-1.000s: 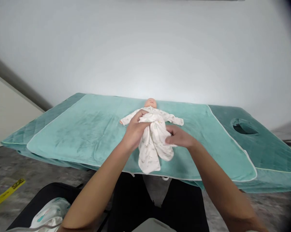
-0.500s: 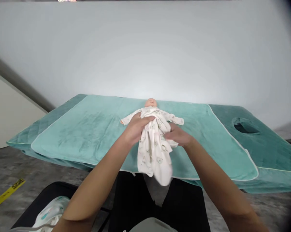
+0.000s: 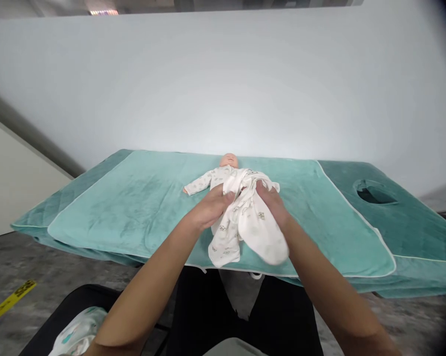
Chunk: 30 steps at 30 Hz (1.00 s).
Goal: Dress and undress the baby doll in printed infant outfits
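Observation:
A baby doll (image 3: pixel 229 160) lies on its back on the green bed, head toward the wall, dressed in a white printed long-sleeved top. Between my hands hangs a pair of white printed baby pants (image 3: pixel 262 232), bunched at the top, its two legs drooping toward me over the bed edge. My left hand (image 3: pixel 212 205) grips the bunched cloth on its left side, thumb on top. On the right side my right hand (image 3: pixel 272 201) is closed on the same cloth. The doll's lower body is hidden behind the cloth and my hands.
A light green blanket (image 3: pixel 108 202) covers most of the bed (image 3: pixel 423 222), which has a round hole (image 3: pixel 377 193) at the right. The wall (image 3: pixel 223 84) rises behind it. A dark chair (image 3: pixel 74 301) bearing a white printed cloth (image 3: pixel 80 331) stands at lower left.
The bunched cloth has risen and turned, with one leg swinging out to the right. My right hand has moved up along it. The doll's left arm is now mostly covered by the cloth.

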{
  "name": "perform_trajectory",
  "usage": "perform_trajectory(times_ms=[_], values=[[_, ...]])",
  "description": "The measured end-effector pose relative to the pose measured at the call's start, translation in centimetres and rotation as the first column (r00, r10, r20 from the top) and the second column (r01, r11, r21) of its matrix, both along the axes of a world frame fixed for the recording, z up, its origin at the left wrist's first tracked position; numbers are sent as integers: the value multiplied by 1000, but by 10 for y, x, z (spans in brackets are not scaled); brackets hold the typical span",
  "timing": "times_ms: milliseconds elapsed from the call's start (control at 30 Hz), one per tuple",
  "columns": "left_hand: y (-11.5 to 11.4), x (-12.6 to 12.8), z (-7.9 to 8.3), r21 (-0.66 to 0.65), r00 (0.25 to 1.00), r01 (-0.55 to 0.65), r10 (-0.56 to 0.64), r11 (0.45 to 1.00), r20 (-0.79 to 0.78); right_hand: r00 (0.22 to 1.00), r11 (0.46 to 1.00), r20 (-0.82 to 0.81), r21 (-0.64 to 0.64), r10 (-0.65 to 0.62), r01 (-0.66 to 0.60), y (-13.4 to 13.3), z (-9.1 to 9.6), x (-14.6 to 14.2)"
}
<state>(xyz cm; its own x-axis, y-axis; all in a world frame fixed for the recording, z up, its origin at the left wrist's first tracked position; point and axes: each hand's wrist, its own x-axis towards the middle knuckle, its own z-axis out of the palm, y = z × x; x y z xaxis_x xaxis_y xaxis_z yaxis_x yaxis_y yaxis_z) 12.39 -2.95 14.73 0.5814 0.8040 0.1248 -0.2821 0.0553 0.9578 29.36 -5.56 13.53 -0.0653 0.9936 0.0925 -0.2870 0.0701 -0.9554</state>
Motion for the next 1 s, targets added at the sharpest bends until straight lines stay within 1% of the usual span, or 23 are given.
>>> perform_trajectory(times_ms=[67, 100, 167, 200, 233, 267, 300, 333, 367, 400, 433, 500, 533, 567, 600, 633, 700, 767, 833, 867, 900, 933, 1000], values=[[-2, 2, 7, 34, 997, -36, 38, 999, -61, 996, 996, -47, 28, -81, 82, 5, -2, -2], [-1, 2, 10, 40, 995, -76, 78, 996, -63, 993, 994, -68, 43, -96, 99, 8, -4, -2], [4, 4, 13, 15, 984, -178, 178, 984, 7, 998, 998, -55, 54, -27, 30, 11, -7, 2], [7, 5, 13, -12, 973, -222, 223, 975, 58, 998, 997, -18, 53, 52, -51, 12, -8, 4], [11, 6, 12, -43, 961, -254, 257, 966, 100, 986, 985, 35, 49, 162, -164, 12, -9, 7], [15, 7, 10, -74, 952, -272, 279, 960, 123, 951, 954, 102, 36, 293, -298, 11, -9, 9], [17, 8, 8, -102, 949, -277, 288, 955, 126, 889, 902, 174, 11, 423, -431, 11, -9, 12], [17, 8, 6, -125, 951, -272, 286, 954, 113, 824, 849, 232, -21, 517, -527, 10, -8, 15], [16, 8, 3, -144, 959, -256, 270, 956, 87, 787, 821, 261, -44, 559, -569, 10, -7, 17], [14, 7, 0, -157, 969, -232, 243, 960, 54, 798, 831, 256, -42, 545, -554, 10, -6, 19], [10, 4, -3, -165, 979, -197, 202, 966, 17, 849, 871, 215, -17, 483, -492, 10, -5, 21], [2, -3, -9, -178, 996, -78, 68, 981, -60, 953, 953, 58, 48, 298, -301, 10, -5, 23], [0, -7, -13, -187, 996, -8, -9, 982, -91, 973, 972, -22, 64, 229, -227, 10, -6, 23], [-2, -10, -16, -195, 992, 42, -64, 980, -107, 976, 979, -83, 63, 200, -195, 9, -7, 21], [-3, -11, -19, -199, 992, 58, -80, 978, -102, 971, 979, -127, 50, 205, -200, 6, -9, 19], [-3, -11, -22, -198, 996, 39, -55, 979, -75, 960, 972, -155, 30, 235, -233, 4, -11, 15], [-1, -8, -26, -191, 996, -77, 83, 979, 23, 926, 940, -174, -16, 334, -342, -3, -17, 6], [1, -3, -27, -196, 976, -180, 199, 964, 85, 868, 869, -132, -70, 479, -490, -8, -25, -2], [2, 1, -29, -215, 970, -225, 239, 950, 41, 784, 772, -71, -138, 617, -620, -11, -32, -6], [2, 1, -31, -227, 969, -239, 245, 944, -1, 752, 736, -54, -170, 657, -656, -10, -36, -5], [1, 0, -34, -240, 968, -248, 247, 939, -37, 743, 723, -49, -197, 668, -663, -9, -40, -3], [0, -2, -37, -255, 968, -250, 242, 934, -63, 765, 741, -58, -213, 641, -637, -7, -44, -1], [-2, -8, -46, -279, 974, -220, 197, 935, -110, 866, 838, -106, -216, 489, -500, -4, -53, 6]])
